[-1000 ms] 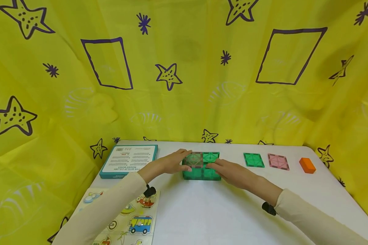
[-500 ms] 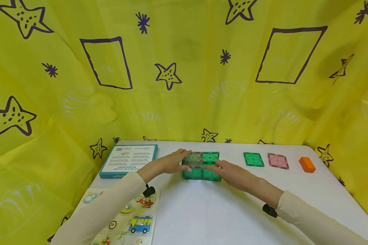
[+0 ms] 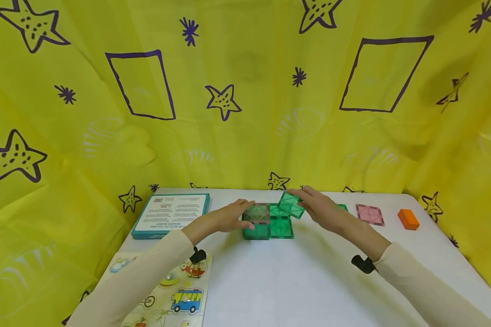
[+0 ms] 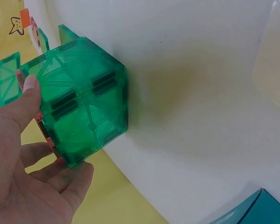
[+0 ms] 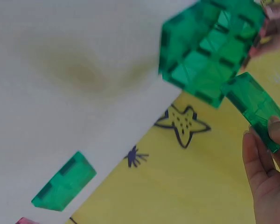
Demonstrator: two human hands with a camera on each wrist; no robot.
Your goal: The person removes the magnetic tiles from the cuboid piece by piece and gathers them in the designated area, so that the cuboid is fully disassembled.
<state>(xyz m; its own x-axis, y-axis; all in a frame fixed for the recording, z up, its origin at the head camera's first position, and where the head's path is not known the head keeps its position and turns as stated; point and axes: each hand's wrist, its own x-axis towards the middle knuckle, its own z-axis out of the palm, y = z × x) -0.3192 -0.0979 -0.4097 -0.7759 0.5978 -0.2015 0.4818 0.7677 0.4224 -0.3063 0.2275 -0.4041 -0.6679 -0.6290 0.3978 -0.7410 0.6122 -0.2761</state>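
A box-like build of translucent green magnetic tiles stands on the white table, with a pink magnetic tile on its top left. My left hand grips the build's left side; in the left wrist view the thumb lies at the pink edge and the fingers curl at the far side. Just beyond the right part, my right hand pinches a tilted green magnetic tile between thumb and fingers. In the right wrist view a corner of this tile overlaps the build's edge.
Right of the build lie a loose green tile, partly hidden by my right hand, a pink tile and an orange block. A teal-edged box and a vehicle peg puzzle sit left. A yellow curtain hangs behind.
My right hand has moved up and to the right from the build's right side, with a green tile now off the build and tilted in its fingers. The left hand stays in place.
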